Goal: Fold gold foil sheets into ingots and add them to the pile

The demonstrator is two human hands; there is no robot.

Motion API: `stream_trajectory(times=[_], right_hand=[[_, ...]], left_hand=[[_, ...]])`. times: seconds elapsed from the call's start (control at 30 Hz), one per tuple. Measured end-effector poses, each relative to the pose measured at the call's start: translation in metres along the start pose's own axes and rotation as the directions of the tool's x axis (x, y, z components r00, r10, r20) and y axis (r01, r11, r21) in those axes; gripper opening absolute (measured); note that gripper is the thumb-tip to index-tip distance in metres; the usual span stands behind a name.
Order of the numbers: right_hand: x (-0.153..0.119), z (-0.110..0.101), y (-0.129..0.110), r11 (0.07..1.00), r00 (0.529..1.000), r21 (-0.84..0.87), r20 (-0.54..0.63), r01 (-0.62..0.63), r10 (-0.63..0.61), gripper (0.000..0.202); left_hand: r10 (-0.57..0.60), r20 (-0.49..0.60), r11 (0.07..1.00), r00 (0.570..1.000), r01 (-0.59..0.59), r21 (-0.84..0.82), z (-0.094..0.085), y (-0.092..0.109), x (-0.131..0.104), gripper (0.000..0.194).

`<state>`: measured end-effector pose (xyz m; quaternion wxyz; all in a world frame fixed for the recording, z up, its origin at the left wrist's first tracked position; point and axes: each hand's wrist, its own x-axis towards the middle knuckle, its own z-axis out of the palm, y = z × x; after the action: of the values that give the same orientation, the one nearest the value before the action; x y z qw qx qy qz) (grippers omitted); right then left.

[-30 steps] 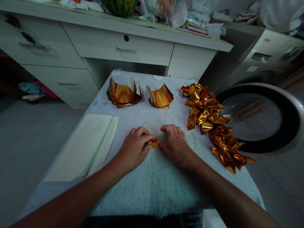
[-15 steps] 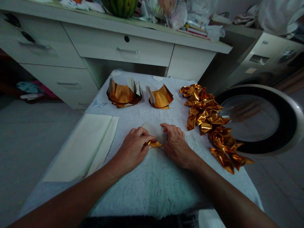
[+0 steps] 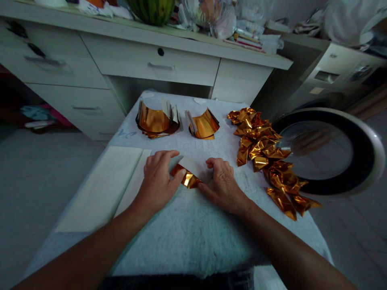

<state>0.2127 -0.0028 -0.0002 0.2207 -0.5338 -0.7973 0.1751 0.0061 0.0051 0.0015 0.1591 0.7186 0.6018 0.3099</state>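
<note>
A small sheet of foil paper (image 3: pixel 191 180), gold on its folded strip and white on the rest, lies on the cloth-covered table between my hands. My left hand (image 3: pixel 160 173) has its thumb on the left end of the gold strip, fingers apart from the thumb. My right hand (image 3: pixel 225 185) rests at the sheet's right side, its thumb touching the strip's right end and its fingers curled. Beyond my hands stand two curved stacks of gold sheets, a larger one (image 3: pixel 155 120) and a smaller one (image 3: pixel 205 124).
Crumpled gold foil pieces (image 3: pixel 260 141) lie along the table's right side. White paper sheets (image 3: pixel 99 185) are at the left. A washing machine's round door (image 3: pixel 326 149) stands open at the right. Behind the table is a white drawer cabinet (image 3: pixel 163 60) with a watermelon (image 3: pixel 151 10) on top.
My left hand has moved left and up, its fingers opening from a pinch on the foil. More of the gold strip shows now. My right thumb has come onto the strip's end.
</note>
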Motion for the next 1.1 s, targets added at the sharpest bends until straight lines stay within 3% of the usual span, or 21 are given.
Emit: stream_trajectory(times=[0.1, 0.2, 0.33, 0.47, 0.63, 0.73, 0.87, 0.97, 1.1], right_hand=[[0.000, -0.001, -0.001, 1.000, 1.000, 0.014, -0.009, -0.017, 0.017, 0.047], [0.001, -0.001, -0.001, 1.000, 1.000, 0.006, -0.023, -0.020, 0.020, 0.047], [0.001, -0.001, 0.000, 1.000, 0.999, 0.000, -0.035, -0.013, 0.013, 0.051], [0.002, -0.003, 0.002, 0.999, 0.999, 0.027, -0.047, -0.019, 0.021, 0.060], [0.002, -0.005, 0.007, 0.964, 0.992, 0.249, -0.054, -0.094, 0.111, 0.074], [0.003, -0.006, 0.008, 0.860, 0.984, 0.495, -0.051, -0.126, 0.173, 0.065], [0.006, -0.008, 0.002, 0.552, 0.971, 0.808, 0.096, -0.205, 0.219, 0.047], [0.008, -0.007, -0.002, 0.393, 0.943, 0.862, 0.247, -0.319, 0.224, 0.029], [0.009, -0.004, -0.002, 0.340, 0.926, 0.870, 0.281, -0.357, 0.252, 0.032]], left_hand=[[-0.072, 0.053, 0.996, 0.996, 0.070, 0.051, 0.002, -0.005, 0.004, 0.044], [-0.071, 0.101, 0.997, 0.992, 0.071, 0.006, 0.003, -0.007, 0.006, 0.049], [-0.083, 0.156, 0.973, 0.984, 0.114, -0.201, 0.002, -0.006, 0.006, 0.054], [-0.083, 0.183, 0.886, 0.980, 0.157, -0.437, -0.001, -0.006, 0.006, 0.049], [-0.153, 0.173, 0.755, 0.973, 0.228, -0.615, -0.006, -0.007, 0.008, 0.045], [-0.197, 0.174, 0.659, 0.965, 0.262, -0.705, -0.007, -0.002, 0.008, 0.043], [-0.206, 0.207, 0.563, 0.957, 0.288, -0.775, -0.004, 0.007, 0.005, 0.040], [-0.189, 0.233, 0.544, 0.954, 0.299, -0.784, -0.001, 0.010, 0.002, 0.037], [-0.125, 0.266, 0.536, 0.956, 0.290, -0.793, 0.002, 0.009, -0.001, 0.040]])
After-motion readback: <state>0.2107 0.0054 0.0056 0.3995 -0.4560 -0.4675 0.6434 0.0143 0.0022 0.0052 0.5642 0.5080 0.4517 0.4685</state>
